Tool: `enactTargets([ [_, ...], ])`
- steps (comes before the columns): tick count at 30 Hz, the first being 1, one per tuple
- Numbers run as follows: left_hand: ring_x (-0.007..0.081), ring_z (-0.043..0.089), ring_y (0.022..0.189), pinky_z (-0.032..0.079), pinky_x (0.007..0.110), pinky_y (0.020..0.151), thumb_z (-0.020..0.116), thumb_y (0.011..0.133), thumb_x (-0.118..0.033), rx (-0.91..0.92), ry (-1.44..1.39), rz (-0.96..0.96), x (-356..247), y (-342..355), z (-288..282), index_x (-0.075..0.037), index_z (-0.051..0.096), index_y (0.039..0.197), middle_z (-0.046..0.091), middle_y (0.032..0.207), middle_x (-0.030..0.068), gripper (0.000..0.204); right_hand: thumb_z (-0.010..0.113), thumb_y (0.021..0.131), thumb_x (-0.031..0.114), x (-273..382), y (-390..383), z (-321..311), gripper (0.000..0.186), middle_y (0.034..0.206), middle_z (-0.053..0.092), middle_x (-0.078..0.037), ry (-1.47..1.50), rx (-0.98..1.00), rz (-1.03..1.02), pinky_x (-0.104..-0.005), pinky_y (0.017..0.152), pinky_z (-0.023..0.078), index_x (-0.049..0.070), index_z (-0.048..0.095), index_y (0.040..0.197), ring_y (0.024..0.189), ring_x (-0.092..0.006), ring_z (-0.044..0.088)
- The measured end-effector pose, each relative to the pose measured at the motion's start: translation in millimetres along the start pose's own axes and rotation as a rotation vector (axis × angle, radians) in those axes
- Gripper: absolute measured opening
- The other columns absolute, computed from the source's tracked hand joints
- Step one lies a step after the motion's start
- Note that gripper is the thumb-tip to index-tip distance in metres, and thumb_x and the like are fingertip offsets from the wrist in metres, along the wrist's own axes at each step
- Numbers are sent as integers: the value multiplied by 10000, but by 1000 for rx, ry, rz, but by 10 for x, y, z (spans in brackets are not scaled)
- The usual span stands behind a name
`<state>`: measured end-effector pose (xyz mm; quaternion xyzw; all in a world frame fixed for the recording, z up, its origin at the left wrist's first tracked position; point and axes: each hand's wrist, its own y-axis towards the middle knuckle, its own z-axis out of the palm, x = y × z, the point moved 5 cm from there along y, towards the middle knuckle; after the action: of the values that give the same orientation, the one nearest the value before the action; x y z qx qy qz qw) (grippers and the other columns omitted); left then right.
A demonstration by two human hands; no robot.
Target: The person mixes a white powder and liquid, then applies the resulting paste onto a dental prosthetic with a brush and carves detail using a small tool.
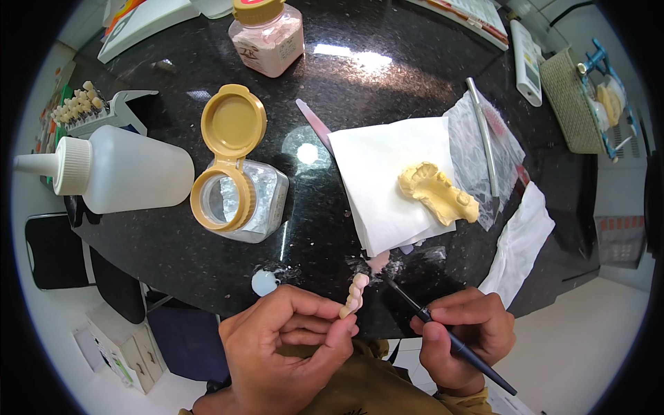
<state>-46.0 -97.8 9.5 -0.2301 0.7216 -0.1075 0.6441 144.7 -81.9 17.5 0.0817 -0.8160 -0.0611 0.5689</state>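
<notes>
My left hand point(287, 342) pinches a small curved row of cream-pink teeth, a dental bridge point(355, 294), between thumb and fingertips near the table's front edge. My right hand point(465, 335) grips a thin dark brush point(443, 330) like a pen. Its fine tip points up-left and ends just right of the bridge, beside a small pink blob on the black table point(332, 76). A yellow plaster jaw model point(437, 192) lies on a white paper tissue point(384, 180) behind the hands.
An open clear jar with a tan flip lid point(238, 190) stands left of the tissue. A white squeeze bottle point(111, 171) lies at far left. A closed jar of pink powder point(268, 36) is at the back. Plastic bag with a metal tool point(484, 138), white cloth point(522, 238), wicker basket point(570, 104).
</notes>
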Motion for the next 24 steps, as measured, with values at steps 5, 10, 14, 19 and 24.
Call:
enactTargets([
  [5, 198, 723, 744, 594, 219, 621, 691, 808, 92, 12, 8, 20, -13, 6, 0, 77, 568, 858, 683, 834, 168, 134, 763, 680, -5, 0, -47, -48, 218, 715, 644, -153, 88, -3, -12, -241, 524, 527, -35, 633, 852, 576, -192, 659],
  [10, 191, 723, 744, 593, 218, 619, 691, 813, 84, 28, 33, 27, -17, 16, -5, 74, 572, 840, 687, 810, 160, 122, 727, 845, 142, 98, -32, -59, 158, 760, 598, -103, 48, 254, -207, -233, 528, 510, 36, 615, 882, 588, -159, 620],
  [14, 190, 722, 741, 594, 219, 615, 696, 810, 77, 32, 27, 28, -30, 25, 11, 74, 574, 836, 690, 812, 161, 124, 753, 689, 35, 90, -115, -14, 208, 767, 601, -116, 90, 136, -344, -259, 524, 539, 13, 622, 850, 582, -195, 632],
  [19, 189, 722, 737, 596, 222, 611, 699, 799, 82, 31, 43, 56, -25, 30, 7, 74, 582, 831, 691, 807, 163, 122, 757, 639, 21, 108, -93, 21, 264, 763, 607, -108, 8, 243, -468, -260, 493, 540, 19, 612, 860, 562, -203, 632],
  [24, 188, 722, 734, 597, 224, 609, 699, 791, 89, 30, 50, 66, -30, 38, 13, 75, 587, 823, 692, 804, 164, 117, 764, 627, 23, 114, -118, 43, 285, 760, 607, -102, -41, 220, -481, -257, 480, 536, 25, 617, 871, 555, -198, 631],
])
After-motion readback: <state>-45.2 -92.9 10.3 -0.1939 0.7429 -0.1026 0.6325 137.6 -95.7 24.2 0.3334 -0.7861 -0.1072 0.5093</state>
